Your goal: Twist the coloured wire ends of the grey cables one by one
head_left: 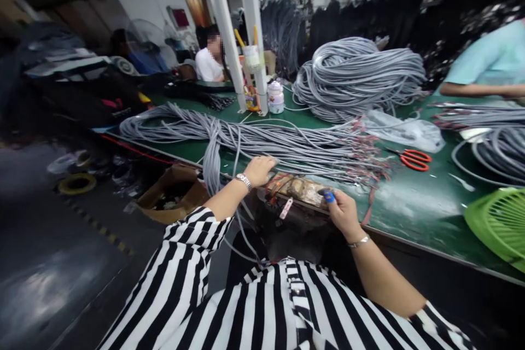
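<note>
My left hand [259, 170] is at the bench's front edge, fingers bent and drawn together beside the grey cables. What they hold, if anything, is hidden. My right hand [343, 210] is closed at the right end of a brown, tape-wrapped block [305, 188], with blue wrapping on its thumb. What its fingers pinch is too small to make out. Reddish wires lie at the block's left end, and a small pinkish tag [286, 208] hangs in front. Behind both hands stretches a long bundle of grey cables [279, 139], its stripped ends showing reddish wires at the right.
Orange-handled scissors [415, 159] and a clear plastic bag [406, 130] lie right of the bundle. A large cable coil [356, 76] sits behind. A green basket [498, 224] stands at right, a cardboard box [174, 192] below left. A co-worker's arm [479, 89] reaches in.
</note>
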A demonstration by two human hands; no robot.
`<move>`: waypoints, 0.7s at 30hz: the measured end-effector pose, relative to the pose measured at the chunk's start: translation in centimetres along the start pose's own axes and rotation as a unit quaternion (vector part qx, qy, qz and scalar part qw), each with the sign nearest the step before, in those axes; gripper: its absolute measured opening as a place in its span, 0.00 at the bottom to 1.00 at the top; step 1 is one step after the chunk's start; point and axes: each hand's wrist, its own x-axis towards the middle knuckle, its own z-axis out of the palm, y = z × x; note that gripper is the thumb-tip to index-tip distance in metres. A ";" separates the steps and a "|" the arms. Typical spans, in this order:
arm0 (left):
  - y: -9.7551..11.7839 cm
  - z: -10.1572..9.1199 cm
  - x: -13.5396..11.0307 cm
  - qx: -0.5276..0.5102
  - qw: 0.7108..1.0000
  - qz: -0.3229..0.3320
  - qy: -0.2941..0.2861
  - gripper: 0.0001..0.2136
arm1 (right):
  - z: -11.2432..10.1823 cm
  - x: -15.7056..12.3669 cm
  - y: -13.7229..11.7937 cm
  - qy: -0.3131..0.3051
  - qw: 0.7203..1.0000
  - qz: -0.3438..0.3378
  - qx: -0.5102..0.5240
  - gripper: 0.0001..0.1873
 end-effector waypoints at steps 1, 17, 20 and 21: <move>0.0 0.1 1.0 0.023 0.999 0.005 -0.025 0.18 | 0.1 0.0 -0.1 0.004 1.000 0.003 0.009 0.18; 10.4 -8.2 -4.4 -0.314 0.905 0.274 -0.084 0.13 | -0.1 0.0 0.0 0.010 1.000 -0.016 0.007 0.11; 11.2 -5.5 -8.7 -0.345 0.905 0.215 -0.127 0.15 | -0.1 -0.1 0.2 0.015 0.999 -0.038 -0.033 0.11; 11.1 -4.5 -10.3 -0.349 0.914 0.165 -0.123 0.15 | -0.2 -0.1 0.3 0.016 0.998 -0.049 -0.041 0.11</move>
